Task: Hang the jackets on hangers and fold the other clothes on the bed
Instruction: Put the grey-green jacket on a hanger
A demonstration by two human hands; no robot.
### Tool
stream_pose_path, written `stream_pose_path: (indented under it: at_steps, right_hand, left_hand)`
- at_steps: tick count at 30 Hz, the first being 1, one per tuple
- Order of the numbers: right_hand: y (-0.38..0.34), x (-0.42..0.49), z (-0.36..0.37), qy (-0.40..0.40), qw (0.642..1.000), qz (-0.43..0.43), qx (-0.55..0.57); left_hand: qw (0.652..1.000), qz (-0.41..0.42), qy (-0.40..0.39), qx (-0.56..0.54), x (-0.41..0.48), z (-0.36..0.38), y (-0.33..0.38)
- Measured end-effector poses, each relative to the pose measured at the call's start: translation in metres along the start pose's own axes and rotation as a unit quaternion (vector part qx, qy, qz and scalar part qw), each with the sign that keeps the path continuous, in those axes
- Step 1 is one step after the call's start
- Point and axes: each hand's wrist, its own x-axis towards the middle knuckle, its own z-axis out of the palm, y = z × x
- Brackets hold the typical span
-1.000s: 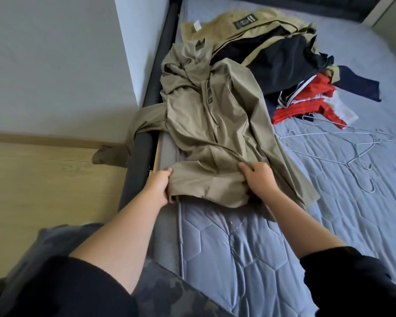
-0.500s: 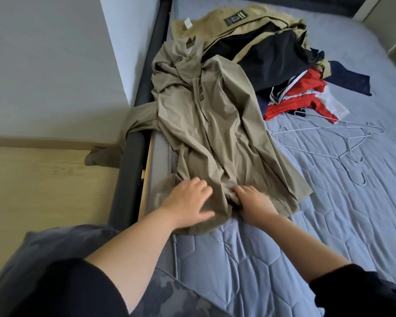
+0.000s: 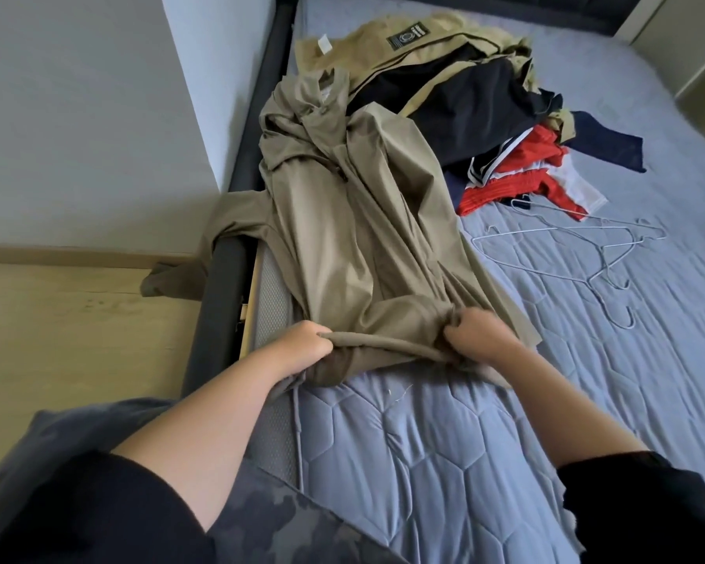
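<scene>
Holding jacket (image 3: 355, 246) by its bunched hem, with left hand (image 3: 302, 343) and right hand (image 3: 477, 335) both curled tight round the fabric. Lies lengthwise along left edge of bed (image 3: 424, 462), with sleeve trailing over the frame. Looks thin, soft, light, probably slippery; likely to sag and crease. Better taken at collar or shoulders when reaching for hangers (image 3: 587, 258) nearby.
</scene>
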Motion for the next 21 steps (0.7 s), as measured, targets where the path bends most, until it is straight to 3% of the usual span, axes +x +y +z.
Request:
stream_pose_path:
  at_steps: [2, 3, 5, 8, 10, 12, 13, 14, 15, 16, 18, 19, 21]
  right_hand:
    - [0.000, -0.007, 0.004, -0.238, 0.969, -0.027, 0.066]
    - [0.000, -0.011, 0.004, -0.286, 0.952, -0.036, 0.103]
    - [0.004, -0.015, 0.008, -0.211, 0.963, -0.063, 0.158]
    - [0.001, -0.027, 0.024, 0.037, 0.973, -0.077, 0.215]
    - [-0.010, -0.046, 0.040, 0.204, 0.948, -0.176, 0.170]
    - [-0.023, -0.063, 0.055, 0.331, 0.881, -0.330, 0.076]
    - [-0.027, -0.066, 0.064, 0.352, 0.850, -0.391, 0.017]
    - [-0.029, -0.066, 0.068, 0.335, 0.846, -0.413, -0.045]
    - [-0.029, -0.062, 0.070, 0.289, 0.868, -0.385, -0.118]
    - [-0.025, -0.056, 0.068, 0.214, 0.906, -0.310, -0.193]
    - [-0.011, -0.038, 0.055, 0.123, 0.939, -0.162, -0.278]
    - [-0.009, -0.030, 0.046, 0.119, 0.940, -0.128, -0.293]
    - [-0.014, -0.019, 0.027, 0.158, 0.929, -0.148, -0.300]
  left_hand:
    - [0.999, 0.004, 0.009, 0.043, -0.002, 0.004, -0.006]
    - [0.998, 0.018, 0.037, 0.049, 0.000, 0.008, -0.008]
    - [0.991, 0.055, 0.123, 0.027, 0.001, 0.018, -0.005]
    - [0.971, 0.070, 0.219, -0.067, 0.003, 0.025, 0.010]
    - [0.961, 0.060, 0.250, -0.105, 0.003, 0.028, 0.017]
    - [0.950, 0.045, 0.279, -0.135, 0.002, 0.027, 0.019]
    - [0.942, 0.030, 0.293, -0.162, 0.002, 0.024, 0.018]
    - [0.932, 0.011, 0.307, -0.191, 0.002, 0.021, 0.016]
    - [0.922, -0.005, 0.323, -0.214, 0.003, 0.016, 0.014]
    - [0.914, -0.017, 0.340, -0.220, 0.003, 0.011, 0.011]
    - [0.911, -0.029, 0.371, -0.180, 0.003, 0.003, 0.004]
    - [0.912, -0.031, 0.383, -0.143, 0.002, 0.000, 0.001]
    - [0.916, -0.038, 0.395, -0.057, 0.003, -0.005, -0.004]
